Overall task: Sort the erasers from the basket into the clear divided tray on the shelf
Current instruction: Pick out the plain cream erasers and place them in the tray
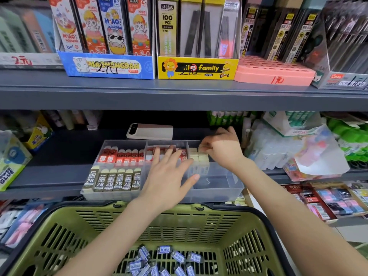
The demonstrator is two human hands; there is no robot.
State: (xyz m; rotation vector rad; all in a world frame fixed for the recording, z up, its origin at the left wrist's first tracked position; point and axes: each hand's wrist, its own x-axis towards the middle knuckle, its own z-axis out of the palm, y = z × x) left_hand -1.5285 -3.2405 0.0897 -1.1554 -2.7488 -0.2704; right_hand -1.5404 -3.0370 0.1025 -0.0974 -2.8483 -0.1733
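Erasers (pixel 159 261), loose lot: dark blocks in blue-and-white sleeves, print too small to read, heaped on the floor of the basket (pixel 79 226), which is olive-green slotted plastic with a black rim, nearest the viewer. Both hands are beyond the basket, well apart from this heap.

Tray (pixel 217 184), clear, divided, on the lower shelf (pixel 59 176) just behind the basket.
- Left section, near row: 2B erasers (pixel 115 182), tan sleeves marked "2B" under Chinese characters, standing on end.
- Left section, far row: red-sleeved erasers (pixel 121 156), upright.
- Right section: cream erasers (pixel 194 156) in a row at its far end.

Left hand (pixel 169 172): fingers straight and spread, released, palm down over the middle section, fingertips reaching over more red-and-white erasers in its far half. Whether they touch cannot be told.

Right hand (pixel 221 148): fingers curled, tips pinched on the top of the cream erasers.

Glue box (pixel 10 166), far left of the same shelf, reads "POWER GLUE".

Phone (pixel 150 131), pale case, flat on the shelf behind the tray.

Upper shelf (pixel 119 92):
- blue display box (pixel 107 66), "MIAOMENGDAN", "36PCS", handwritten "2元"
- yellow display box (pixel 197 68), "family", "36PCS", holding a pack (pixel 167 22) marked "100 PCS 0.7 mm"
- pink tray (pixel 272 72), handwritten "1元"
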